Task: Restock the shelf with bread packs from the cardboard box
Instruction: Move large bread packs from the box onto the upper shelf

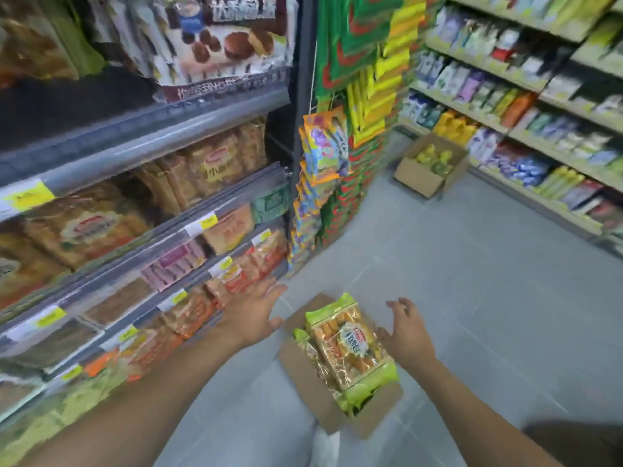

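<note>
An open cardboard box sits on the grey floor below me. A bread pack with green ends lies on top inside it, with more packs beneath. My left hand hovers open just left of the box, fingers spread, holding nothing. My right hand is open at the pack's right edge, close to it or just touching. The shelf on my left holds similar bread packs on several tiers.
A rack of hanging snack bags stands beyond the shelf end. A second cardboard box with yellow items sits on the floor by the right-hand shelves. Grey floor lies between the two shelf rows.
</note>
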`<state>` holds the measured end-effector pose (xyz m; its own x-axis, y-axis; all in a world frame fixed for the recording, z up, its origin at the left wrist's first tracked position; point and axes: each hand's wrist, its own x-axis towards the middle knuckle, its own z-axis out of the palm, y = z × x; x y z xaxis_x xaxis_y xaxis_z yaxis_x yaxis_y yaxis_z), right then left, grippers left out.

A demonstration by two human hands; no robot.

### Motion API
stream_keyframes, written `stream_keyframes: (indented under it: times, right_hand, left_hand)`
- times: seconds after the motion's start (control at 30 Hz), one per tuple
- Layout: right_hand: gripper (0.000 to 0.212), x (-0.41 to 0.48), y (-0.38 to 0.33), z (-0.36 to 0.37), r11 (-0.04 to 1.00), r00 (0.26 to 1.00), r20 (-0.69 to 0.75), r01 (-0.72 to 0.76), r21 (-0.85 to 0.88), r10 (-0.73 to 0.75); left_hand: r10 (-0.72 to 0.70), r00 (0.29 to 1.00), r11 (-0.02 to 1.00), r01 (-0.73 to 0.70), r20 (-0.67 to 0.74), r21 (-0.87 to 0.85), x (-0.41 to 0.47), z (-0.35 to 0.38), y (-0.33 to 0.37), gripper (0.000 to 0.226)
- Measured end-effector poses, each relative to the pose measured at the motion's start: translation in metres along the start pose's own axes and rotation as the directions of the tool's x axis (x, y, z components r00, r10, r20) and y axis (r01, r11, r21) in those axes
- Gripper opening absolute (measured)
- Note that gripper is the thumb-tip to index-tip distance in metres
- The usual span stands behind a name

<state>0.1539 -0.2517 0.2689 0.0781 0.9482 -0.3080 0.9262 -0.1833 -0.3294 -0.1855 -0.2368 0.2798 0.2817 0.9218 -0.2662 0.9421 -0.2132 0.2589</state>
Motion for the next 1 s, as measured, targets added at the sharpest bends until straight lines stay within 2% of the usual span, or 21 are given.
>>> stream_keyframes:
  times: [0.23,0.33,0.57,0.7,0.77,0.87,0.9,0.97,1.0]
  right_hand:
    - [0.065,0.049,0.127,0.066,0.979,0.970,0.141,-0.201,0.016,0.197]
    - [0.068,0.070,0.166,0.104,0.963,0.942,0.214,-0.268,0.010,0.260]
    - [0.069,0.120,0.226,0.194,0.924,0.885,0.323,-0.376,0.070,0.336]
    - [0.072,0.144,0.254,0.249,0.851,0.811,0.388,-0.513,0.113,0.438]
    - [0.078,0.157,0.265,0.278,0.706,0.715,0.444,-0.672,0.224,0.540]
    - [0.092,0.169,0.272,0.315,0.322,0.511,0.567,-0.856,0.404,0.646]
    - [0.102,0.170,0.275,0.327,0.201,0.452,0.603,-0.876,0.438,0.657]
    - [0.126,0.170,0.282,0.355,0.020,0.360,0.641,-0.880,0.474,0.678]
    - [0.124,0.168,0.285,0.366,-0.060,0.321,0.653,-0.869,0.490,0.686]
  left_hand:
    - [0.080,0.969,0.994,-0.095,0.235,0.055,0.115,0.092,0.051,0.075]
    - [0.063,0.949,0.992,-0.093,0.308,0.082,0.162,0.138,0.061,0.077]
    - [-0.037,0.898,0.999,0.016,0.438,0.052,0.262,0.256,0.059,0.078]
    - [-0.100,0.882,0.995,0.098,0.461,0.029,0.305,0.316,0.052,0.083]
    - [-0.118,0.876,0.991,0.137,0.468,-0.006,0.322,0.342,0.048,0.087]
    - [-0.157,0.863,0.978,0.203,0.480,-0.043,0.343,0.376,0.042,0.095]
    - [-0.177,0.857,0.971,0.233,0.484,-0.057,0.350,0.384,0.041,0.096]
    - [-0.213,0.837,0.948,0.302,0.504,-0.101,0.361,0.397,0.041,0.096]
    - [-0.225,0.825,0.936,0.331,0.519,-0.121,0.365,0.402,0.041,0.096]
